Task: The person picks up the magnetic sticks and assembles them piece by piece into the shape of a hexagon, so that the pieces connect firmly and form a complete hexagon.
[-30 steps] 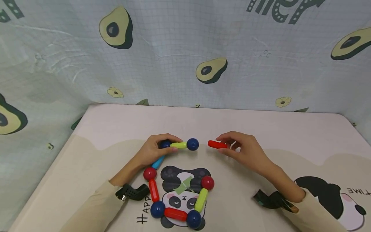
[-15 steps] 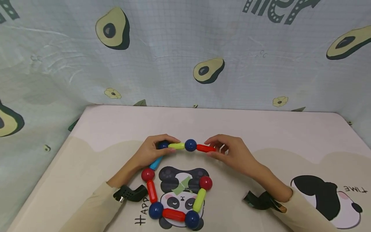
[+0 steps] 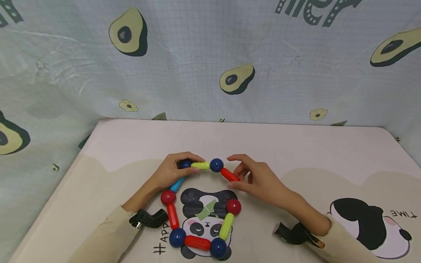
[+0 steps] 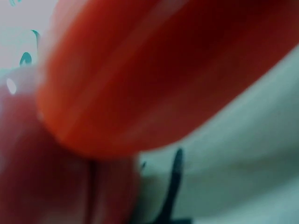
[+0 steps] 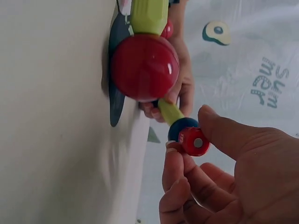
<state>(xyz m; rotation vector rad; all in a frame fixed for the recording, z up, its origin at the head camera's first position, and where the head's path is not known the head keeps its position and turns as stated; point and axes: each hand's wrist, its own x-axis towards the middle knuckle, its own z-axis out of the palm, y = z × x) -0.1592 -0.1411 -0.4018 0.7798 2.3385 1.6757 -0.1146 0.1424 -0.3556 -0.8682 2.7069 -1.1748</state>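
My left hand [image 3: 172,170] pinches a yellow-green magnetic rod [image 3: 201,166] between thumb and fingers, partly covering the dark blue ball [image 3: 185,164] at its left end. Another blue ball [image 3: 216,165] sits at the rod's right end. From that ball a red magnetic rod [image 3: 230,174] slants down to the right, and my right hand [image 3: 256,177] holds its free end. A grey disc shows on that end of the red rod [image 5: 198,143] in the right wrist view. Close up in the left wrist view are a blurred red rod [image 4: 140,79] and a red ball [image 4: 42,154].
The chain runs on through a light blue rod [image 3: 177,185], red ball [image 3: 168,197], red rods and blue balls to a yellow-green rod [image 3: 226,226] ending in a red ball [image 3: 233,207]. Panda prints mark the tabletop [image 3: 296,146]. A curtain [image 3: 184,44] with avocado prints hangs behind.
My right hand has brought the red rod leftward to the blue ball, where it joined. The rod's free end then swung down toward me. My left hand has stayed in place.
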